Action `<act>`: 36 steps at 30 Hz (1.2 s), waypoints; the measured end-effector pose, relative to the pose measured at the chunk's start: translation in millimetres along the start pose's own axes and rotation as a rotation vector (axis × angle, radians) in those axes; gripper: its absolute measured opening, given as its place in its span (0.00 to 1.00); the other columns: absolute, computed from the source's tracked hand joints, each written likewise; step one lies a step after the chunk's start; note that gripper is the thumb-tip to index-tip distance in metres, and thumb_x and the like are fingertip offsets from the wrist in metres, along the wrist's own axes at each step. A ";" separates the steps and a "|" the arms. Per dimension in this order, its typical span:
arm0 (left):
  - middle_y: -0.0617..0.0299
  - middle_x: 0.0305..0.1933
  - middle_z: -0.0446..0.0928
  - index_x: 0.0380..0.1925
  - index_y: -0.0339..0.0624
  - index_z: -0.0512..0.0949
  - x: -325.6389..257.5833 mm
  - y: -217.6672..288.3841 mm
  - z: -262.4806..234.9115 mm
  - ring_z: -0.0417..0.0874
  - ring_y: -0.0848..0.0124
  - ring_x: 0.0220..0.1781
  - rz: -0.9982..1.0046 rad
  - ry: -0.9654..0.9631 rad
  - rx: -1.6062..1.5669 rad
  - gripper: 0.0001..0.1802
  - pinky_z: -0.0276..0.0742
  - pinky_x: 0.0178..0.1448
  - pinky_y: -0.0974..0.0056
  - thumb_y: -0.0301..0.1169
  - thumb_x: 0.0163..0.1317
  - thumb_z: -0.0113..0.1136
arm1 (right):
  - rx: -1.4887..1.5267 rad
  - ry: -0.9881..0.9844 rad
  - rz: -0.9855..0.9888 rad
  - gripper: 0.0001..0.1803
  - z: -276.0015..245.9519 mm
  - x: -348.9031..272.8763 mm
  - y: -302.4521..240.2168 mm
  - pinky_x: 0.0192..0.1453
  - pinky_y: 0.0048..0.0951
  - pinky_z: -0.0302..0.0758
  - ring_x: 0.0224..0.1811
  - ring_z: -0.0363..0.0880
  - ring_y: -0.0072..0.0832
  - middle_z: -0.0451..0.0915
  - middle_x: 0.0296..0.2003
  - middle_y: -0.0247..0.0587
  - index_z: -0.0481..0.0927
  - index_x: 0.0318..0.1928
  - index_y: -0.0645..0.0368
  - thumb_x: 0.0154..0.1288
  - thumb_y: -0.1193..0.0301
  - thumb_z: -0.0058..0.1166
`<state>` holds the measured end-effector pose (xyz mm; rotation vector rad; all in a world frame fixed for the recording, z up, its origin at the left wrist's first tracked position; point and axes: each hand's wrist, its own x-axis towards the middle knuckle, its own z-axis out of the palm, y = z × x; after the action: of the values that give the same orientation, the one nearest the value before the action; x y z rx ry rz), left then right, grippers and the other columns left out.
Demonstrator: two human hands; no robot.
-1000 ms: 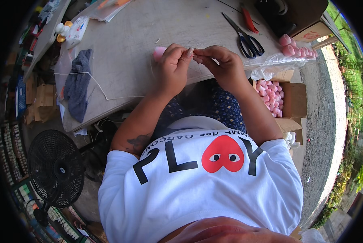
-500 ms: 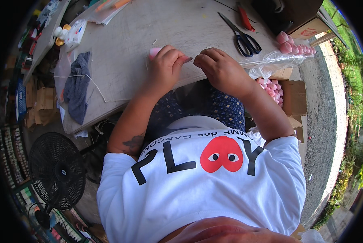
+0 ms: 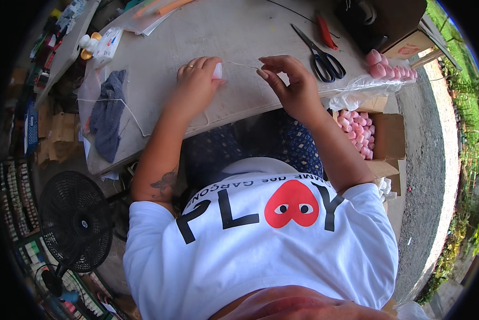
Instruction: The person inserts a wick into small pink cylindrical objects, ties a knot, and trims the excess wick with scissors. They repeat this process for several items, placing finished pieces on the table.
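- L hand (image 3: 196,85) curled on the table (image 3: 239,32), fingertips pinching a small pale pink piece (image 3: 217,70).
- R hand (image 3: 291,85) raised just off the top, thumb + forefinger nipping a thin white string (image 3: 244,64) that runs across to the piece.
- Piece looks light, soft, prob squashy: hold by its sides, gently.
- String limp, fine, slippery I'd guess: grip near its end.
- Black scissors (image 3: 320,55) near R hand; box of pink pieces (image 3: 357,128) below the table edge.
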<state>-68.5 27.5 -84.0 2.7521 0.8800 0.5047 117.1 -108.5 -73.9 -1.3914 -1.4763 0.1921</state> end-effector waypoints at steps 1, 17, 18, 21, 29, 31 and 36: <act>0.53 0.59 0.71 0.58 0.43 0.67 3.5 2.3 -2.3 0.72 0.59 0.62 -0.037 -0.020 -0.133 0.29 0.65 0.64 0.54 0.37 0.58 0.64 | 0.199 0.109 0.092 0.13 5.9 -2.1 1.1 0.46 0.28 0.75 0.41 0.79 0.31 0.78 0.41 0.42 0.78 0.47 0.60 0.63 0.71 0.58; 0.54 0.53 0.72 0.56 0.39 0.61 3.3 64.1 -35.6 0.77 0.67 0.55 0.350 0.342 -1.292 0.27 0.74 0.59 0.63 0.24 0.60 0.62 | -0.289 -0.052 -0.048 0.06 47.2 -4.2 4.5 0.52 0.40 0.62 0.49 0.70 0.36 0.77 0.40 0.33 0.83 0.35 0.52 0.55 0.71 0.61; 0.54 0.53 0.71 0.56 0.40 0.61 3.4 67.4 -45.3 0.76 0.67 0.55 0.371 0.331 -1.327 0.27 0.74 0.59 0.63 0.23 0.60 0.62 | -0.282 -0.044 -0.056 0.06 47.6 -2.2 6.2 0.52 0.40 0.61 0.50 0.70 0.35 0.77 0.40 0.32 0.83 0.35 0.52 0.55 0.70 0.62; 0.54 0.54 0.69 0.56 0.40 0.60 9.5 67.3 -48.8 0.74 0.69 0.57 0.422 0.338 -1.312 0.27 0.74 0.59 0.64 0.23 0.60 0.62 | -0.286 -0.056 -0.075 0.06 47.5 4.5 9.2 0.53 0.41 0.59 0.51 0.69 0.33 0.77 0.40 0.31 0.84 0.35 0.50 0.56 0.67 0.62; 0.58 0.57 0.68 0.57 0.42 0.62 0.7 39.3 -17.3 0.71 0.71 0.56 0.106 0.277 -1.102 0.28 0.69 0.61 0.67 0.23 0.60 0.63 | -0.494 0.199 -0.079 0.08 -36.3 51.6 65.0 0.48 0.44 0.73 0.39 0.77 0.50 0.81 0.35 0.48 0.83 0.37 0.58 0.60 0.69 0.58; 0.61 0.51 0.70 0.55 0.41 0.64 -3.4 40.0 -3.6 0.72 0.73 0.53 0.033 0.207 -1.092 0.26 0.70 0.58 0.68 0.25 0.59 0.64 | -0.851 0.120 0.075 0.10 -82.6 58.2 87.3 0.45 0.41 0.74 0.41 0.79 0.50 0.81 0.34 0.51 0.82 0.38 0.60 0.60 0.67 0.56; 0.57 0.45 0.74 0.51 0.39 0.65 -1.7 47.3 18.9 0.76 0.69 0.46 0.027 0.224 -0.948 0.24 0.73 0.53 0.66 0.30 0.59 0.66 | -1.018 -0.506 0.566 0.13 -95.1 39.4 61.0 0.48 0.42 0.76 0.40 0.81 0.52 0.81 0.35 0.59 0.81 0.34 0.69 0.58 0.70 0.50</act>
<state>-37.9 -13.1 -87.8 1.8585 0.4504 0.9473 235.1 -106.5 -53.7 -2.7438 -1.6083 0.1505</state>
